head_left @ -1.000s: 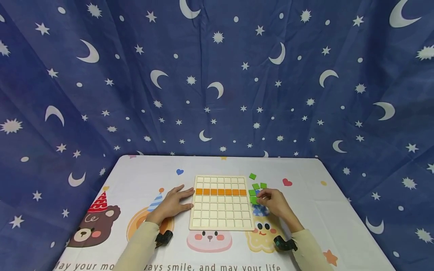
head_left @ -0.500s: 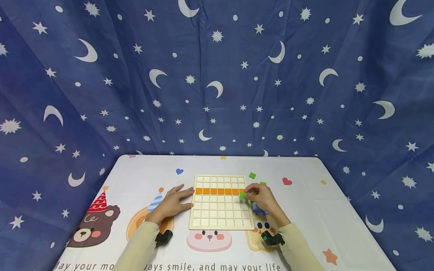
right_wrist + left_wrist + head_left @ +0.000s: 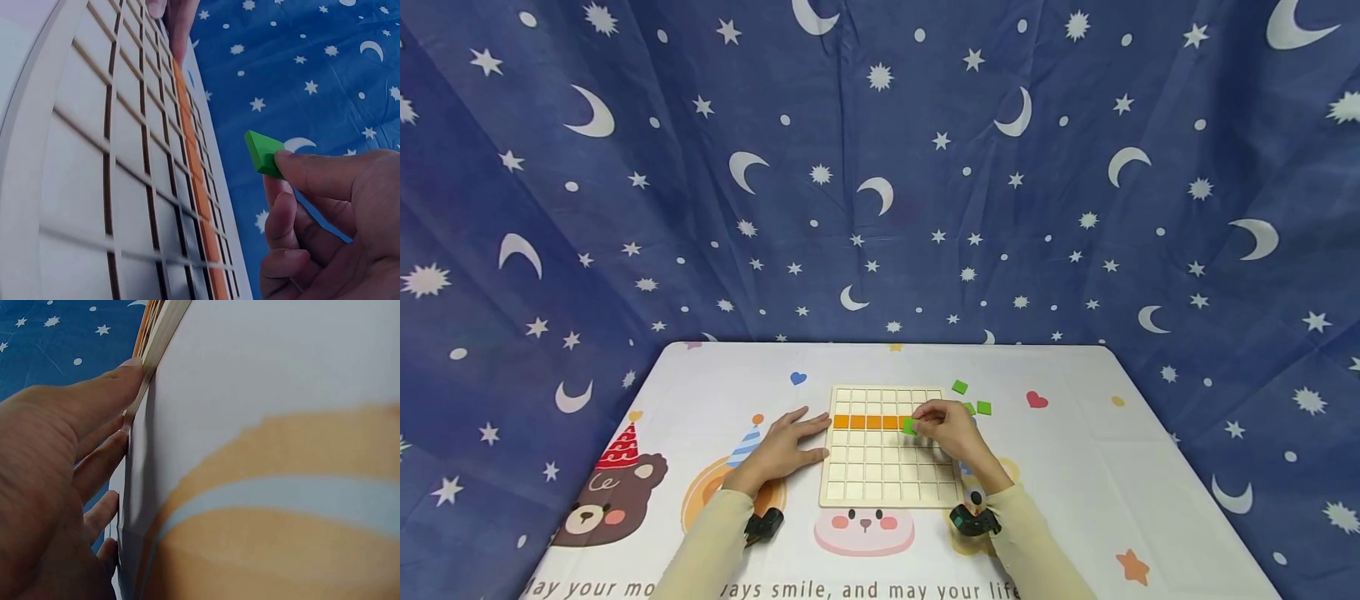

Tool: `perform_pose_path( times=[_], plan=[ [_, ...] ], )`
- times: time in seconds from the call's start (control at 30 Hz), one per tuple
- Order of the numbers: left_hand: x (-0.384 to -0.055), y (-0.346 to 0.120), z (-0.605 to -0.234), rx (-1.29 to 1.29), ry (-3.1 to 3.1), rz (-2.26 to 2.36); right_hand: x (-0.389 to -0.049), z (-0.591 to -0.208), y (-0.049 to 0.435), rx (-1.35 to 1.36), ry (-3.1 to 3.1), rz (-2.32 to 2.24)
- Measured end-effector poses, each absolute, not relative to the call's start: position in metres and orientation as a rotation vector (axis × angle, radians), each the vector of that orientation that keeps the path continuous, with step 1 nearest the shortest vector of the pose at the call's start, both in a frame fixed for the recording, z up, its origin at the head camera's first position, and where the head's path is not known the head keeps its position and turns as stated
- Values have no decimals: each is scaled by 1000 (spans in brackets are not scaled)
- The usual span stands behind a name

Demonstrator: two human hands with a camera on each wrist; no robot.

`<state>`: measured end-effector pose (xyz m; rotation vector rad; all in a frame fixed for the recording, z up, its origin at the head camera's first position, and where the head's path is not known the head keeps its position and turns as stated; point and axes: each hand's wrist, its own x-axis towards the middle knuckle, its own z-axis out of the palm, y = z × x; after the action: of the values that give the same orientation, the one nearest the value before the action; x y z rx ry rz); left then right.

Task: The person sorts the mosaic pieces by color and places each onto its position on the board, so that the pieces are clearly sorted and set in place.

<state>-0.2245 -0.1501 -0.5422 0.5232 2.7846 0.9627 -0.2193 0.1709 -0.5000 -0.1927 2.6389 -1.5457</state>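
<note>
A pale wooden grid board (image 3: 865, 475) lies on the table, with a row of orange tiles (image 3: 857, 422) set across it. Over the right part of that row, my right hand (image 3: 951, 429) pinches a green square tile (image 3: 264, 153) between thumb and fingertips; the right wrist view shows it raised off the board. My left hand (image 3: 786, 448) rests at the board's left edge, fingers extended, touching its side in the left wrist view. The right hand hides the right end of the orange row in the head view.
Several loose green tiles (image 3: 983, 407) lie to the right of the board, one (image 3: 959, 387) farther back. The white tablecloth (image 3: 1112, 467) carries printed cartoons. A blue star-patterned curtain (image 3: 880, 250) hangs behind the table.
My right hand has picked up a green tile from the loose ones and carried it left over the board. The left hand stays in place.
</note>
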Motion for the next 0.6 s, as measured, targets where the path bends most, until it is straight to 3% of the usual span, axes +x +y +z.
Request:
perform_pose_path(
  times=[0.6],
  plan=[
    [-224,-149,-540,508,2788,942,-228,-508,124,-251,2594,-1602]
  ],
)
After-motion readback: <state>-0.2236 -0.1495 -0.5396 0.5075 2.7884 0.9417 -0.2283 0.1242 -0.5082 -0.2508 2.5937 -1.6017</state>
